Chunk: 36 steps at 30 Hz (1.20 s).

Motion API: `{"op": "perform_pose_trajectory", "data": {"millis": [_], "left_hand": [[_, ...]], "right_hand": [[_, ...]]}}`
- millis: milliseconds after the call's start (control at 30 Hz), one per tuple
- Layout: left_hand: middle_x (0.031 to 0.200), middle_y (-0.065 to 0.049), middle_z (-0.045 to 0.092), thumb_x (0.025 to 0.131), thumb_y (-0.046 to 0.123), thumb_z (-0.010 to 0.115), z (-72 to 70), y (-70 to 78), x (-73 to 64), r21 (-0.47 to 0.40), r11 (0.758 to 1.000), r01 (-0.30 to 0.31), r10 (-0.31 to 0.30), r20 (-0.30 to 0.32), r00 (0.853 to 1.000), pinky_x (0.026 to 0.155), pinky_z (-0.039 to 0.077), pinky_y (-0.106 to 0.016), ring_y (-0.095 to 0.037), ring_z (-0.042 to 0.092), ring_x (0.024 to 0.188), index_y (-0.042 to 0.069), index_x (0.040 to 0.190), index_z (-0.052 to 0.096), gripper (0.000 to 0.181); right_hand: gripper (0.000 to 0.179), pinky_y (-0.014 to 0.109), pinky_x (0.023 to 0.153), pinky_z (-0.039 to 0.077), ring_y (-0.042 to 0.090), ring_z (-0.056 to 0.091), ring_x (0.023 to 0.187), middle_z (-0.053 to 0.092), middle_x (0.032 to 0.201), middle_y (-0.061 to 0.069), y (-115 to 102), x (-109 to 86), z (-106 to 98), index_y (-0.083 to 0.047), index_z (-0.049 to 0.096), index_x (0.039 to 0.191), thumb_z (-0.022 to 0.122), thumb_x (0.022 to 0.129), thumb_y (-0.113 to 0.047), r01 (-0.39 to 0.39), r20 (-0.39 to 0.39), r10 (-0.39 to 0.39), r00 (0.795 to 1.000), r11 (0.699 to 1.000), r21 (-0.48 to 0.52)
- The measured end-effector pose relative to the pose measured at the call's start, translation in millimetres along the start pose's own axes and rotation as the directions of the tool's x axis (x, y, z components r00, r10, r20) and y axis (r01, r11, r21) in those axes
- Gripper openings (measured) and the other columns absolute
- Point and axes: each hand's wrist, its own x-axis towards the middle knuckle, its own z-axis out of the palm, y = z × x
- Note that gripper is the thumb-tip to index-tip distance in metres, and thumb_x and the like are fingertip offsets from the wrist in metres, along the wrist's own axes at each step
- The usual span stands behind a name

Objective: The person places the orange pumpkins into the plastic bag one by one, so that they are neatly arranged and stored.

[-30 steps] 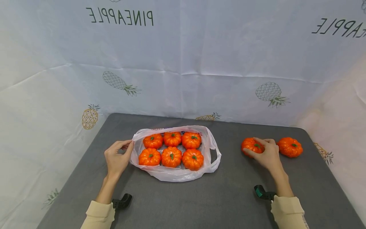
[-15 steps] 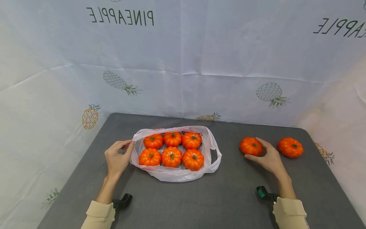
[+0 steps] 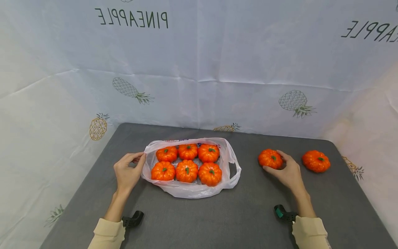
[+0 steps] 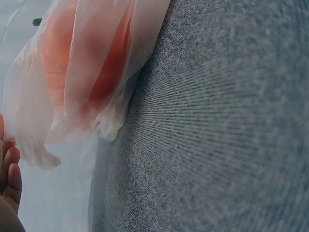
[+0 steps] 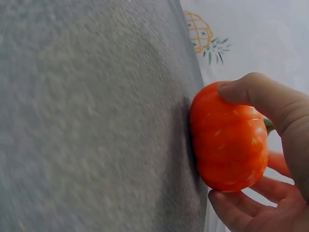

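My left hand (image 3: 126,173) pinches the left rim of a white plastic bag (image 3: 194,192) between thumb and fingers. The bag lies open, with several small orange pumpkins (image 3: 186,170) in two rows inside. In the left wrist view, my fingers (image 4: 13,181) show at the edge beside the thin bag (image 4: 29,111). Out to the right, my right hand (image 3: 289,173) grips a loose orange pumpkin (image 3: 269,158) with a green stem. From the right wrist, its thumb lies on one side of the pumpkin (image 5: 229,140) and fingers on the other; the pumpkin appears to rest on the table.
Another orange pumpkin (image 3: 315,161) sits at the right end of the grey table (image 3: 224,221). The bag's handle loop (image 3: 233,169) points right. Behind the table hangs a white cloth (image 3: 199,62) with pineapple prints.
My right hand has shifted slightly left, away from the far-right pumpkin, and the pumpkin at its fingers has moved left too. My left hand and the bag stay still.
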Motion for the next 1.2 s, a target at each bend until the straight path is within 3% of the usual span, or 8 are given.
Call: {"op": "perform_pose_trajectory", "data": {"millis": [200,300,400,500,767,967,1067,1200], "left_hand": [[0.071,-0.021,0.071,0.076,-0.010,0.082,0.0,-1.5,-1.1,0.002,1.000,-0.007,0.007,-0.004,1.000,0.073,0.043,-0.001,-0.003,0.056,0.067,-0.005,0.083,0.078,0.010],[0.071,-0.022,0.070,0.075,-0.011,0.081,0.4,-2.5,-1.2,0.003,1.000,-0.003,0.003,-0.008,1.000,0.073,0.043,-0.001,-0.001,0.056,0.067,-0.006,0.083,0.078,0.010],[0.071,-0.022,0.070,0.075,-0.012,0.081,0.8,-3.8,-1.4,0.001,1.000,-0.007,0.007,-0.009,1.000,0.072,0.043,-0.001,-0.001,0.056,0.067,-0.007,0.082,0.078,0.010],[0.071,-0.021,0.070,0.075,-0.010,0.082,0.6,-3.9,-1.3,-0.006,1.000,-0.006,0.006,-0.005,1.000,0.072,0.043,-0.001,0.001,0.056,0.067,-0.006,0.083,0.078,0.010],[0.072,-0.020,0.071,0.080,-0.005,0.081,-2.4,-0.9,0.7,-0.011,1.000,0.011,-0.011,0.025,1.000,0.073,0.045,-0.002,0.009,0.055,0.070,-0.004,0.086,0.079,0.006],[0.074,-0.020,0.072,0.081,-0.004,0.080,-2.0,-0.1,1.7,-0.010,1.000,0.021,-0.020,0.030,0.999,0.073,0.045,-0.002,0.008,0.055,0.070,-0.005,0.086,0.079,0.005],[0.072,-0.020,0.071,0.079,-0.006,0.082,0.0,0.4,1.7,-0.013,1.000,-0.001,0.001,0.008,1.000,0.073,0.044,-0.002,0.000,0.057,0.068,-0.004,0.085,0.079,0.007],[0.072,-0.021,0.071,0.077,-0.007,0.082,1.6,0.6,2.2,-0.017,1.000,-0.008,0.008,-0.005,1.000,0.072,0.044,-0.001,-0.001,0.057,0.067,-0.004,0.083,0.079,0.008]], "right_hand": [[0.085,0.054,0.093,0.051,0.044,0.056,0.115,0.051,0.142,0.031,-10,-1.7,4,0.000,0.047,0.150,0.086,0.081,-0.032,0.021,-0.082,-0.020,0.996,1.000,0.005],[0.083,0.033,0.091,0.051,0.040,0.058,0.113,0.056,0.136,0.026,-22,-3.1,3,-0.002,0.050,0.148,0.087,0.080,-0.032,0.045,-0.128,-0.042,0.991,0.999,0.020],[0.081,0.010,0.086,0.043,0.037,0.058,0.116,0.058,0.133,0.022,-39,-5.4,3,-0.004,0.053,0.147,0.088,0.079,-0.031,0.067,-0.169,-0.057,0.984,0.996,0.051],[0.080,-0.001,0.084,0.036,0.036,0.056,0.121,0.058,0.136,0.021,-58,-9.3,3,-0.005,0.054,0.146,0.089,0.078,-0.028,0.094,-0.191,-0.074,0.979,0.990,0.100],[0.078,-0.004,0.087,0.036,0.032,0.059,0.120,0.059,0.136,0.017,-96,-17.5,11,-0.004,0.057,0.143,0.092,0.075,-0.020,0.211,-0.221,-0.173,0.960,0.964,0.163],[0.080,-0.003,0.091,0.038,0.029,0.061,0.118,0.058,0.136,0.016,-121,-26.6,22,-0.005,0.057,0.143,0.093,0.072,-0.017,0.302,-0.186,-0.267,0.946,0.932,0.198],[0.080,0.006,0.090,0.047,0.026,0.063,0.114,0.059,0.136,0.013,-135,-32.6,31,-0.008,0.058,0.143,0.094,0.072,-0.020,0.331,-0.154,-0.303,0.940,0.920,0.209],[0.080,0.032,0.090,0.058,0.023,0.064,0.112,0.059,0.137,0.011,-151,-37.4,45,-0.010,0.058,0.144,0.094,0.073,-0.024,0.361,-0.105,-0.346,0.933,0.904,0.229]]}}
